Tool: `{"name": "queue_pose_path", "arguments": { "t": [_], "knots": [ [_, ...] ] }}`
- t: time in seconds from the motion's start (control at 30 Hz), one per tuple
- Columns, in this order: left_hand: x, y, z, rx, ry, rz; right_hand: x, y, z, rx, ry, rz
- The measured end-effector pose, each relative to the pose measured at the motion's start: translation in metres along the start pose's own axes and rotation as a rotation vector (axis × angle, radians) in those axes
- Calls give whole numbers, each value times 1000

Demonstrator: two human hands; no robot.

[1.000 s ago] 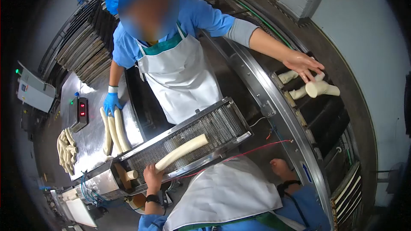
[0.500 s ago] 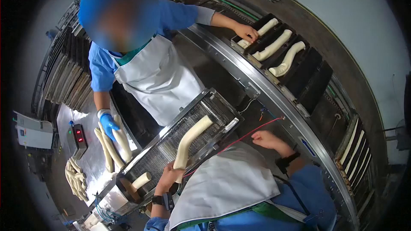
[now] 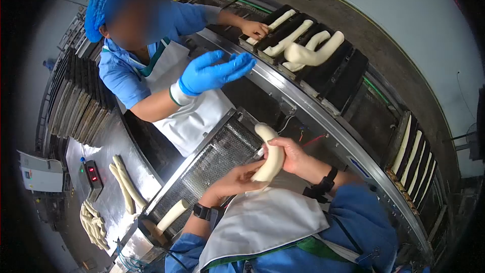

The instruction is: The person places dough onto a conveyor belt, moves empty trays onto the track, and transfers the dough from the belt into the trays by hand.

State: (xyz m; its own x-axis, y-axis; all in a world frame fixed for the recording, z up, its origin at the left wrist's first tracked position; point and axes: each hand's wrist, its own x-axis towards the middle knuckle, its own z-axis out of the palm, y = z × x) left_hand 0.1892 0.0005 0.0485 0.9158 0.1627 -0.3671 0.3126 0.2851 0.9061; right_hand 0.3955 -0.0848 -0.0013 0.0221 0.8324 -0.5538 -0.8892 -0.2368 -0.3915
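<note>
A thick, pale dough roll (image 3: 274, 159) is held, curved and tilted, in front of my apron. My left hand (image 3: 236, 179) is closed around its lower end. My right hand (image 3: 292, 155) grips its upper part from the right side, the thumb lying across it. Beneath and to the left runs a metal mesh conveyor (image 3: 212, 162), where a shorter dough piece (image 3: 173, 214) comes out at the lower end.
Opposite me, a co-worker's blue-gloved hand (image 3: 214, 73) reaches over the rail (image 3: 283, 93); their bare hand (image 3: 255, 30) is at the dark trays (image 3: 331, 78). A bent dough roll (image 3: 316, 54) is over the trays. More dough strips (image 3: 126, 184) lie on the steel table (image 3: 144, 164).
My right hand has come in and taken hold of the dough roll, which is off the mesh. The co-worker's gloved hand has swung from the table towards the trays, where another bent roll appears.
</note>
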Motion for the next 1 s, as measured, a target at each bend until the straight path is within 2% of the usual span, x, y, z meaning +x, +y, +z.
{"name": "queue_pose_path", "arguments": {
  "t": [0.07,0.1,0.23,0.33,0.43,0.53,0.6,0.67,0.7,0.73,0.8,0.93,1.0],
  "knots": [
    [-6,-16,-11,-97,0,30,-12,-10,0,49,60,-98],
    [-15,-17,-17,-6,47,19,-21,-19,-3,17,37,-164],
    [-49,-58,-34,-131,333,18,-53,-74,-16,91,2,-399],
    [-76,-98,-38,-235,549,0,-73,-129,-4,-174,-122,-715],
    [-101,-102,-24,-346,743,-50,-62,-174,11,-220,5,-923],
    [-118,-106,-10,-407,869,-41,1,-226,-31,-189,257,-1022],
    [-127,-120,-4,-438,908,16,30,-230,-41,-241,857,-1009],
    [-135,-131,5,-473,941,48,57,-227,-76,-605,946,-962],
    [-142,-135,7,-492,958,43,91,-230,-103,-844,1058,-858],
    [-145,-136,10,-511,975,41,96,-228,-97,-1006,1003,-781],
    [-149,-135,17,-521,1022,-21,112,-221,-84,-1026,917,-693],
    [-159,-123,42,-519,1074,-105,104,-214,-37,-1384,990,-585],
    [-160,-128,44,-555,1098,-86,116,-209,-36,-1432,804,-640]
  ]
}}
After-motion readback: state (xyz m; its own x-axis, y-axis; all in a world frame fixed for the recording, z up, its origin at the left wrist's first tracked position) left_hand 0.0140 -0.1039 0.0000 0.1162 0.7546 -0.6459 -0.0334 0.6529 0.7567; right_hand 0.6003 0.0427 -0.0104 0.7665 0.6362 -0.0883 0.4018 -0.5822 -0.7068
